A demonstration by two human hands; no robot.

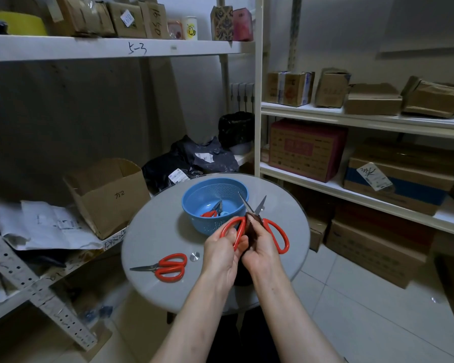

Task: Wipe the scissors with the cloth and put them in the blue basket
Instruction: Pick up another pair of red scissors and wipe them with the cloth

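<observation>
Scissors (241,229) with red handles are held above the round grey bench (152,231), just in front of the blue basket (192,203). Their blades are spread apart, pointing up and away over its near rim. The left hand (220,251) grips the left handle loop, its fingers curled round the red plastic. The right hand (263,251) holds a dark brown cloth (252,227) bunched where the blades meet the handles, fingers pinching it there. The right loop juts out free to the right. A second red-handled pair (209,213) lies inside the basket. A third pair (168,266) lies closed on the bench left of the hands, near a small silver disc (194,256).
</observation>
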